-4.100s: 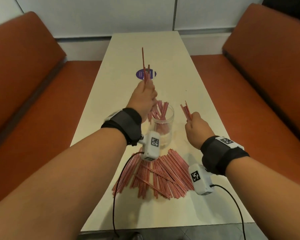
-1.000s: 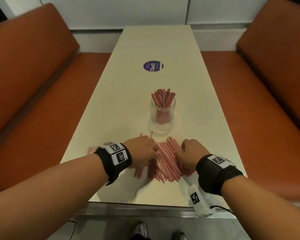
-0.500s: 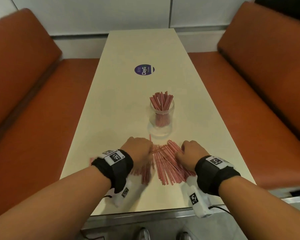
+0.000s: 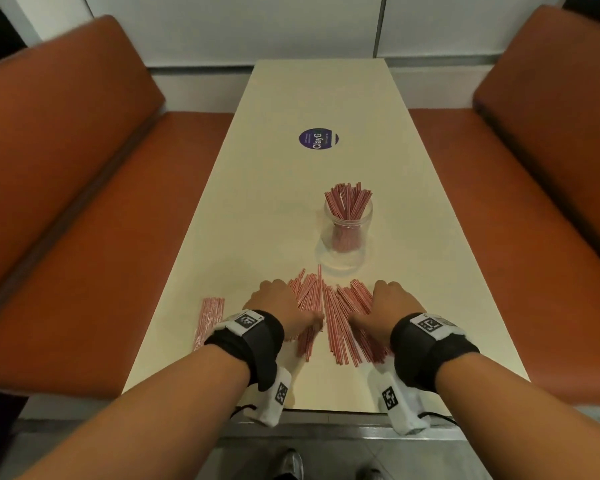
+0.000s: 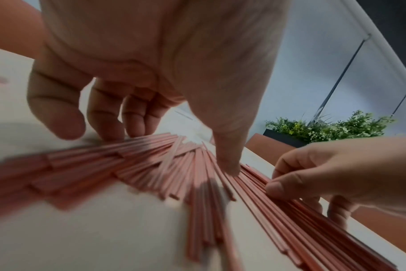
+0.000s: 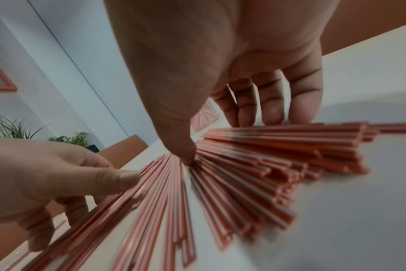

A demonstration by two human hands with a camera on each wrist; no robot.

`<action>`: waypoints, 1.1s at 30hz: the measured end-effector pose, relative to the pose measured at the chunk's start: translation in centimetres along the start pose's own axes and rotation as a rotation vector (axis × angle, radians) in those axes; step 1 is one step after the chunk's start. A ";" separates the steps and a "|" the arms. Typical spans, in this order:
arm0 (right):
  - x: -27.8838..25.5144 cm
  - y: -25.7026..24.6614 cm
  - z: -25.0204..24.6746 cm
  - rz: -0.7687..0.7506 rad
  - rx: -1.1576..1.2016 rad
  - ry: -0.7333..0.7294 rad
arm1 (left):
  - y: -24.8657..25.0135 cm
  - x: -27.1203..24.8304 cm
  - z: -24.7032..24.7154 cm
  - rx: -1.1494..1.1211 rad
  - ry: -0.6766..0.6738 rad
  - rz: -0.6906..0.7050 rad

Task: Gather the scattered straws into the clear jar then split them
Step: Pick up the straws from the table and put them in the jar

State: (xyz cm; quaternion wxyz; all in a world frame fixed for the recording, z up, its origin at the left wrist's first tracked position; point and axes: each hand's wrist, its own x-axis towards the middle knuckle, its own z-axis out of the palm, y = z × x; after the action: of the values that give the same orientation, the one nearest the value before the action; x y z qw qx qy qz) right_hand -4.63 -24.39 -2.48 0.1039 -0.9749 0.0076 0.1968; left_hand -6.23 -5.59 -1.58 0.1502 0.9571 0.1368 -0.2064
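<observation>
A clear jar [image 4: 347, 237] stands mid-table with a bunch of red-and-white straws [image 4: 347, 204] upright in it. Nearer to me a loose pile of straws [image 4: 340, 320] lies flat on the table [image 4: 257, 202]. My left hand [image 4: 279, 303] rests on the pile's left part, fingertips and thumb pressing down on straws [image 5: 169, 152]. On the right part sits my right hand [image 4: 388, 303], its fingers fairly straight and thumb tip on the straws [image 6: 225, 141]. Neither hand lifts anything. A small separate bundle [image 4: 210, 317] lies further left.
Orange bench seats [image 4: 84, 202] flank the long cream table on both sides. A round purple sticker [image 4: 318, 140] lies beyond the jar. The table's near edge [image 4: 326, 412] runs just behind my wrists. Green plants [image 5: 332, 126] stand in the background.
Four seconds ago both hands held bunches of straws up at the jar; those straws now stand in it. Both hands have come down onto the pile and shift its straws slightly.
</observation>
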 end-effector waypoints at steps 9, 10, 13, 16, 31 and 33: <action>0.1 0.3 0.2 -0.055 0.036 0.000 | 1.4 -0.5 -0.1 0.018 0.022 0.086; 0.2 0.3 0.2 -0.060 0.027 -0.003 | 1.4 -0.5 -0.2 0.014 0.018 0.081; 0.4 0.4 0.0 -0.055 0.027 -0.003 | 1.5 -0.2 -0.3 -0.030 0.005 0.048; 0.5 0.4 -0.1 -0.051 0.027 -0.009 | 1.6 0.0 -0.4 -0.041 0.008 0.054; 1.4 0.5 -1.7 0.072 0.071 -0.030 | 1.3 2.8 -2.0 -0.303 0.010 0.110; 1.6 0.4 -2.2 0.104 0.098 -0.011 | 1.1 3.3 -2.4 -0.460 0.021 0.156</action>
State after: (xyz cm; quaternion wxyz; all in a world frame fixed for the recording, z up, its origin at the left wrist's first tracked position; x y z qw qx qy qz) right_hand -2.34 -25.17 -1.17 0.1413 -0.9658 0.0675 0.2066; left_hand -2.09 -5.10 -0.68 0.3782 0.9075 0.1074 -0.1479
